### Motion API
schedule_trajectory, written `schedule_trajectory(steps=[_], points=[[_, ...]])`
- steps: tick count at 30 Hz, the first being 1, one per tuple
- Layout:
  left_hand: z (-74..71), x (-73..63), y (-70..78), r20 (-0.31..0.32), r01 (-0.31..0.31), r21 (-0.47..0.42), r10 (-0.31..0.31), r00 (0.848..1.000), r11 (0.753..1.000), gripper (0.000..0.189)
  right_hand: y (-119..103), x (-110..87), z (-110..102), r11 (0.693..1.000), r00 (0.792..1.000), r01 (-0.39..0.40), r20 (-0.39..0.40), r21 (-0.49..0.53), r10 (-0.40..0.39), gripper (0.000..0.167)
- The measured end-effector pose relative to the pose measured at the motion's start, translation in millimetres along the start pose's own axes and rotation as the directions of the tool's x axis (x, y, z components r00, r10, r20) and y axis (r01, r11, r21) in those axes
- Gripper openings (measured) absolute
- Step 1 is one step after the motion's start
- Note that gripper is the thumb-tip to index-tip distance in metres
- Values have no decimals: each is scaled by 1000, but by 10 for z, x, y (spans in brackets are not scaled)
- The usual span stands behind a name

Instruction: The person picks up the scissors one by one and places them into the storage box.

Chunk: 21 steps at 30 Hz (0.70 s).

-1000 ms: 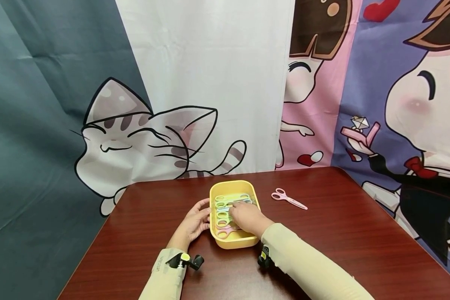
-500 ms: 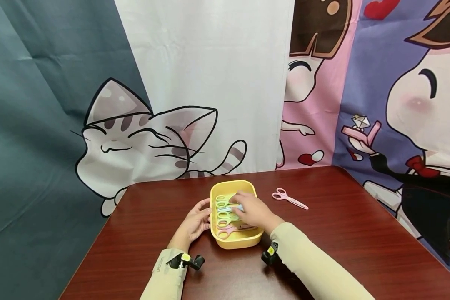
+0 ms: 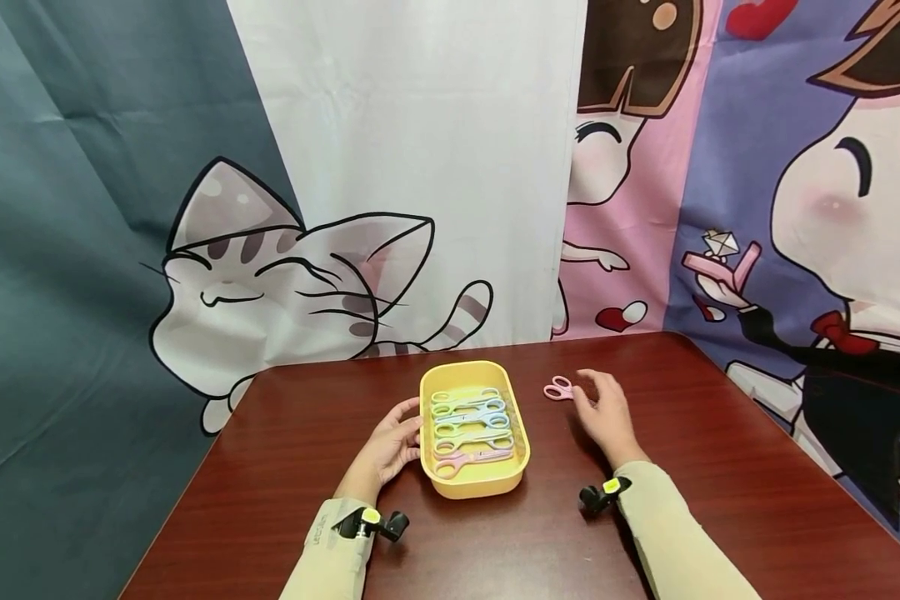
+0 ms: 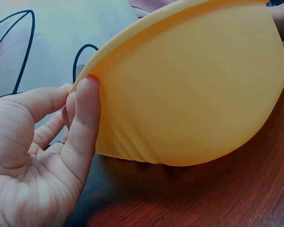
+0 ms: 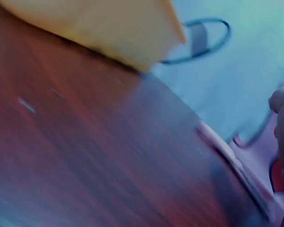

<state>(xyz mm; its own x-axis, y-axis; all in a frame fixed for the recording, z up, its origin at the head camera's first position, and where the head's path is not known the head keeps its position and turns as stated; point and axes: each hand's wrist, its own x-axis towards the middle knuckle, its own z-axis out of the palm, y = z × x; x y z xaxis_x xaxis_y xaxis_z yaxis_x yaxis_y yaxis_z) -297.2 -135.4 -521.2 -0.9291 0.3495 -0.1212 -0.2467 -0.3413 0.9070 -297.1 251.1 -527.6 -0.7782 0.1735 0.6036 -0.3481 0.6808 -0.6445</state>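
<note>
A yellow plastic bin [image 3: 474, 487] stands on the table. In it lie several pairs of scissors in rows: pink ones [image 3: 452, 467] nearest, then green [image 3: 450, 430], blue [image 3: 495, 421] and yellow-green. My left hand [image 3: 384, 446] touches the bin's left outside wall. In the left wrist view, its extended fingers [image 4: 84, 106] rest against the wall just under the rim. To the right of the bin, my right hand [image 3: 606, 417] is over a pair of pink scissors [image 3: 558, 388] on the table, fingers loosely bent. It hides the blades; whether it touches them I cannot tell.
The dark red-brown wooden table [image 3: 285, 467] ends at a hanging cartoon curtain [image 3: 420, 150] at the back. A small black camera [image 3: 603, 493] is strapped to each wrist. The right wrist view is blurred.
My right hand has come out of the bin and moved right, over to the pink scissors on the table. Blue scissors now lie uncovered in the bin. The left hand has stayed put.
</note>
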Motion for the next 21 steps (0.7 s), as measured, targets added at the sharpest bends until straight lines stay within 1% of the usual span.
schedule_trajectory(steps=[2, 4, 6, 7, 11, 15, 21], points=[[-3, -5, -1, 6, -4, 7, 4, 1000, 1000, 53, 87, -13, -61, 994, 994, -109, 7, 7, 109, 31], [-8, -2, -5, 11, -10, 9, 10, 1000, 1000, 53, 131, -15, -102, 979, 979, -202, 26, 26, 201, 32], [-10, -1, -7, 14, -16, 12, 16, 1000, 1000, 52, 153, -13, -120, 965, 965, -259, 50, 39, 257, 33], [-11, 1, -6, 17, -20, 17, 20, 1000, 1000, 52, 150, -9, -127, 961, 961, -272, 60, 41, 269, 34], [-15, 5, -1, 12, -25, 17, 25, 1000, 1000, 51, 144, 1, -124, 961, 959, -275, 78, 29, 272, 34], [-20, -2, -4, 2, -12, -1, 12, 1000, 1000, 52, 139, -15, -118, 964, 961, -265, 85, 19, 263, 32], [-19, -10, -6, 14, -6, -12, 6, 1000, 1000, 53, 151, -45, -111, 979, 976, -202, 89, 22, 199, 30]])
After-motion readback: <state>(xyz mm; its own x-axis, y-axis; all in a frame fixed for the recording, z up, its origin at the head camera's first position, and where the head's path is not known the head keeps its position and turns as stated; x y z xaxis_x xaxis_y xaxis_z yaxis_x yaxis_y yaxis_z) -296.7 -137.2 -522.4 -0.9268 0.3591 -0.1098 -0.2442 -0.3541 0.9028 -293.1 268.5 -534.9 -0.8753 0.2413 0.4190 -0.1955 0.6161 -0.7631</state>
